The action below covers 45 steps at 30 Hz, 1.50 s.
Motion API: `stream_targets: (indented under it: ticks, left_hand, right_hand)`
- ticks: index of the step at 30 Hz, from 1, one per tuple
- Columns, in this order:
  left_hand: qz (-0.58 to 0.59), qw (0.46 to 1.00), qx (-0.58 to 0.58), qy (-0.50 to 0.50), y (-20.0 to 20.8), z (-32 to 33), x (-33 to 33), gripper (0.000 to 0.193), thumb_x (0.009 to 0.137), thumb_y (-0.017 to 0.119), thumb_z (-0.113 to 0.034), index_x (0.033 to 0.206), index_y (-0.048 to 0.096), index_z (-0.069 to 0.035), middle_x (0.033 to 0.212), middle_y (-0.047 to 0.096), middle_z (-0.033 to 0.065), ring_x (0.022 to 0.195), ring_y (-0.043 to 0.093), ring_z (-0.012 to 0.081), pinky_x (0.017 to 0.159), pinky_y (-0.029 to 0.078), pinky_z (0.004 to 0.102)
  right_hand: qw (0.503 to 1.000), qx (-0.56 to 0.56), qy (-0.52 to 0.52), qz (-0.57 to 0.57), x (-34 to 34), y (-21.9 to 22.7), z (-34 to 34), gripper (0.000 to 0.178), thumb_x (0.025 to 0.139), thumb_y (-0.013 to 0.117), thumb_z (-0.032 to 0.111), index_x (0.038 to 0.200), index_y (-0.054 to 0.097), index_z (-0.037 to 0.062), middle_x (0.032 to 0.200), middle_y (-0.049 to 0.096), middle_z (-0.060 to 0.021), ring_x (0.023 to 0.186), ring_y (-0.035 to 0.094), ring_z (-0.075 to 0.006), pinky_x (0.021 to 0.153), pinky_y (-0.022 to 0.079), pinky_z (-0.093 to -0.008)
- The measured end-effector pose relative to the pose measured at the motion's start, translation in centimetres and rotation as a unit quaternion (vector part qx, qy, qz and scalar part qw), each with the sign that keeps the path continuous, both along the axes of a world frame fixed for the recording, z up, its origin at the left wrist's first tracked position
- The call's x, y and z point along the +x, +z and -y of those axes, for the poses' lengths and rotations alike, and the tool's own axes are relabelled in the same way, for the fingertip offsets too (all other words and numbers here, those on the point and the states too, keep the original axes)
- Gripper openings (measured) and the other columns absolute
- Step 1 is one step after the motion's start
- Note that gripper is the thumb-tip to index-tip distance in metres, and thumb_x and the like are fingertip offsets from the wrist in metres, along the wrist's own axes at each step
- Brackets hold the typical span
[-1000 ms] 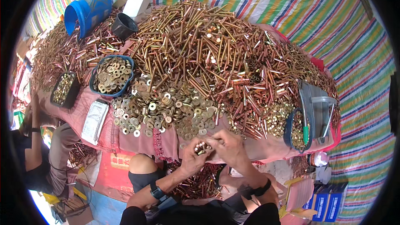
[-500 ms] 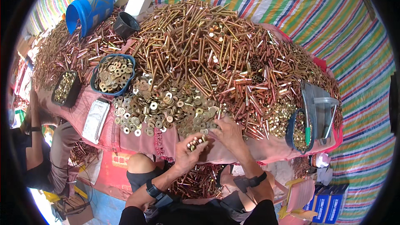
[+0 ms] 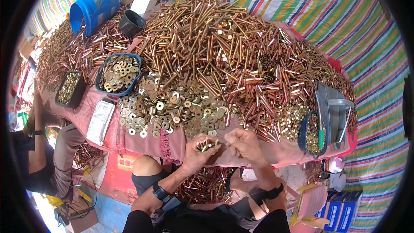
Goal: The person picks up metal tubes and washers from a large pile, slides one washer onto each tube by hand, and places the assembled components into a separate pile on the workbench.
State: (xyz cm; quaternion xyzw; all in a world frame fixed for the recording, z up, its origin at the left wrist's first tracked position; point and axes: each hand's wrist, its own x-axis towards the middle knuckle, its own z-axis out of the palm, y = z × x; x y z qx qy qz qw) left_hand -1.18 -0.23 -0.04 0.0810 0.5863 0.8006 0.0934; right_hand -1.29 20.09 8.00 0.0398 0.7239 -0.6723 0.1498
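My left hand (image 3: 195, 154) is closed around a bunch of bolts (image 3: 207, 146), their brassy ends sticking up between thumb and fingers. Just to its right, my right hand (image 3: 246, 144) is curled with thumb and fingertips pinched together, and whatever may be in the pinch is too small to make out. Both hands are over the front edge of the pink cloth-covered table. Flat round washers (image 3: 172, 108) lie loose beyond them in a broad heap. Behind and to the right rises a big pile of long coppery bolts and metal tubes (image 3: 202, 43).
Small brassy nuts (image 3: 290, 123) lie beside a blue tub of nuts (image 3: 307, 142) and a grey scoop-like container (image 3: 332, 112) at right. On the left are a blue washer basin (image 3: 100, 82), a black nut tray (image 3: 79, 92) and a silvery packet (image 3: 100, 121). Another person (image 3: 41, 159) sits far left.
My right hand has drawn back from the washers' edge toward me and to the right, its fingers now curled. The left hand has shifted slightly right, still gripping the bolts.
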Motion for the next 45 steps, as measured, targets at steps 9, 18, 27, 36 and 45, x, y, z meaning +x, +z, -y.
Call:
stream_targets:
  ticks: [9, 18, 27, 36, 45]
  left_hand:
    - [-0.063, 0.997, -0.015, -0.03, 0.8, 0.0, -0.2, 0.017, 0.088, 0.08, 0.005, 0.105, 0.077, 0.002, 0.104, 0.069, 0.0045, 0.093, 0.065, 0.0107, 0.08, 0.054, 0.026]
    - [0.071, 0.995, 0.061, -0.04, -0.4, 0.0, 0.3, 0.016, 0.092, 0.077, 0.007, 0.103, 0.067, 0.001, 0.102, 0.075, 0.0075, 0.097, 0.071, 0.0136, 0.088, 0.06, 0.0285]
    - [0.054, 0.995, 0.074, -0.044, -1.1, 0.0, 0.2, 0.018, 0.093, 0.073, 0.011, 0.104, 0.064, 0.001, 0.103, 0.074, 0.0099, 0.098, 0.072, 0.0169, 0.092, 0.061, 0.032]
    - [0.058, 0.997, 0.046, -0.031, -0.5, -0.3, 0.2, 0.02, 0.091, 0.079, 0.007, 0.104, 0.065, 0.0, 0.1, 0.074, 0.0067, 0.093, 0.072, 0.0125, 0.084, 0.061, 0.0272]
    - [0.03, 0.998, 0.046, -0.003, -0.4, -0.7, 0.3, 0.015, 0.092, 0.08, 0.001, 0.103, 0.069, -0.002, 0.088, 0.069, -0.0014, 0.078, 0.062, 0.0041, 0.069, 0.053, 0.022]
  right_hand:
    - [0.995, 0.09, -0.013, -0.04, 1.2, 0.6, 1.5, 0.027, 0.101, 0.073, 0.029, 0.095, 0.073, 0.0028, 0.064, 0.066, -0.0008, 0.052, 0.057, -0.0044, 0.047, 0.042, -0.0223]
    - [0.897, 0.34, -0.13, -0.25, -3.4, -3.5, -0.3, 0.02, 0.094, 0.077, 0.016, 0.097, 0.07, -0.0033, 0.078, 0.072, -0.0119, 0.068, 0.069, -0.019, 0.061, 0.053, -0.0351]
    - [0.889, 0.373, -0.139, -0.227, -5.8, -5.9, 0.0, 0.019, 0.09, 0.077, 0.005, 0.103, 0.068, -0.0032, 0.084, 0.073, -0.0144, 0.072, 0.071, -0.0229, 0.066, 0.056, -0.0349]
    - [0.977, -0.028, -0.164, -0.137, -1.1, 0.1, 0.8, 0.071, 0.093, 0.072, 0.002, 0.154, 0.037, -0.0067, 0.09, 0.066, -0.0091, 0.073, 0.066, -0.0143, 0.06, 0.053, -0.0286]
    - [0.906, 0.232, -0.067, -0.347, 1.2, 1.0, 2.8, 0.067, 0.09, 0.074, 0.0, 0.151, 0.045, -0.0043, 0.117, 0.067, -0.0188, 0.085, 0.068, -0.0151, 0.069, 0.059, -0.0281]
